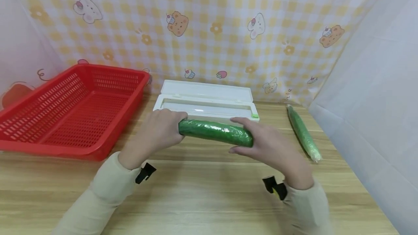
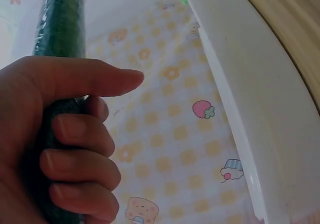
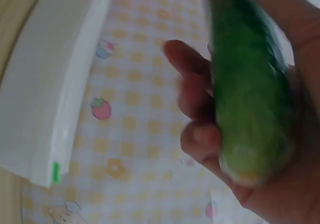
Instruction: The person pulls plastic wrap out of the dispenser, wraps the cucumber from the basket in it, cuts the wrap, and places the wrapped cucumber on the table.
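Note:
A green cucumber in shiny clear film is held lengthwise above the table between both hands. My left hand wraps its fingers round one end; in the left wrist view the thumb lies across the cucumber. At the other end my right hand holds it, the thumb on the near side. In the right wrist view the fingers curl round the cucumber, whose pale tip shows by the palm. Just behind the hands stands a long white box, its lid raised, with a green piece at its right corner.
A red plastic basket with slotted sides stands at the left. On the right of the wooden table lies a second film-wrapped cucumber. A checked curtain hangs close behind the box, and a white sheet borders the right side.

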A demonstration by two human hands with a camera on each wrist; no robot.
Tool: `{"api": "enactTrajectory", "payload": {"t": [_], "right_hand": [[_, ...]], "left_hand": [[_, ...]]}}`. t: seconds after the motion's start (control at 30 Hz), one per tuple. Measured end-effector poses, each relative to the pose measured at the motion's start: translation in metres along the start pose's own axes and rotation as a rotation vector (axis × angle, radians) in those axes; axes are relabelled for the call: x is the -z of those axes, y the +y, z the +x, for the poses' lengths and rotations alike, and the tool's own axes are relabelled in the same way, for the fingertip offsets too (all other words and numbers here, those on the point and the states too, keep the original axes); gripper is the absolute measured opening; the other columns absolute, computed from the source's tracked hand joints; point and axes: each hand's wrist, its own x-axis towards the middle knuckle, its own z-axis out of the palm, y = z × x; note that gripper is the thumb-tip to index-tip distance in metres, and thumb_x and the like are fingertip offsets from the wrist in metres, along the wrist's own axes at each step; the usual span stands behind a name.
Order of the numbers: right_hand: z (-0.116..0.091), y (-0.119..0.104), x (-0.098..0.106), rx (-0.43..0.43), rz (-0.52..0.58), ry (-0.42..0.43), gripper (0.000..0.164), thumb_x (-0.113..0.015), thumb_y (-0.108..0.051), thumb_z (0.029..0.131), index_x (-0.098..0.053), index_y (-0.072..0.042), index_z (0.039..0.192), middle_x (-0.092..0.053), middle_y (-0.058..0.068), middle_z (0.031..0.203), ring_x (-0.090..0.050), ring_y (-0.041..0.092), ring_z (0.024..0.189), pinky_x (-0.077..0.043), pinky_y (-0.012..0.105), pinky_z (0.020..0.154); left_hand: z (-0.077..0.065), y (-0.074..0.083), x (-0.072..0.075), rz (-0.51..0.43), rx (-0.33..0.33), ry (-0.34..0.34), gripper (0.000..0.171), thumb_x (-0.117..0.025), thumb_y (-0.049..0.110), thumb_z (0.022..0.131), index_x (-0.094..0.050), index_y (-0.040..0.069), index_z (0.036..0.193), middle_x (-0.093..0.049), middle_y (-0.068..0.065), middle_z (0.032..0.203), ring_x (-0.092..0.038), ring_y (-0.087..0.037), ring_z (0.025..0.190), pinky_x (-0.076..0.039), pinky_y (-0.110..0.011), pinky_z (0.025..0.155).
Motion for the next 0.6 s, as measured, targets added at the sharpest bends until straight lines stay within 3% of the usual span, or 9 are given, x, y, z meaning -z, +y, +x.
{"api": "enactTrajectory", "payload": {"t": [0.13,0.33,0.43,0.53,0.6], "right_hand": [[0.009,-0.007,-0.016,0.027,-0.103,-0.023,0.044,-0.074,-0.031,0.077,-0.056,-0.019,0.115,-0.062,-0.007,0.080,-0.052,0.006,0.064,-0.044,0.025,0.059],[0.015,-0.014,-0.028,0.113,-0.139,-0.005,0.028,-0.070,-0.019,0.075,-0.055,-0.014,0.099,-0.048,-0.010,0.063,-0.040,0.004,0.053,-0.035,0.018,0.050],[0.017,-0.018,-0.034,0.162,-0.141,-0.005,0.027,-0.069,-0.018,0.074,-0.055,-0.012,0.096,-0.049,-0.009,0.064,-0.040,0.003,0.052,-0.035,0.017,0.049],[0.018,-0.020,-0.038,0.170,-0.142,-0.016,0.025,-0.069,-0.018,0.074,-0.053,-0.011,0.093,-0.049,-0.008,0.064,-0.040,0.003,0.052,-0.035,0.016,0.048],[0.018,-0.020,-0.040,0.167,-0.152,-0.019,0.026,-0.069,-0.018,0.074,-0.053,-0.011,0.093,-0.049,-0.008,0.063,-0.040,0.004,0.052,-0.034,0.016,0.047]], "left_hand": [[-0.001,0.000,-0.001,0.060,-0.024,0.003,0.018,-0.071,0.012,0.072,-0.054,0.017,0.076,-0.053,0.004,0.061,-0.047,-0.014,0.056,-0.038,-0.028,0.049],[-0.002,0.021,-0.015,0.149,-0.240,0.154,0.034,-0.075,0.027,0.071,-0.056,0.018,0.098,-0.061,0.003,0.083,-0.054,-0.015,0.069,-0.048,-0.030,0.062],[-0.003,0.028,-0.024,0.136,-0.303,0.209,0.023,-0.073,0.024,0.073,-0.056,0.018,0.087,-0.055,0.006,0.068,-0.047,-0.010,0.056,-0.040,-0.022,0.051],[-0.004,0.030,-0.030,0.141,-0.307,0.235,0.019,-0.071,0.018,0.071,-0.052,0.018,0.073,-0.041,0.008,0.054,-0.034,-0.008,0.045,-0.026,-0.019,0.043],[-0.004,0.029,-0.033,0.150,-0.304,0.236,0.019,-0.070,0.015,0.069,-0.050,0.017,0.069,-0.037,0.008,0.051,-0.031,-0.008,0.044,-0.023,-0.019,0.042]]}}
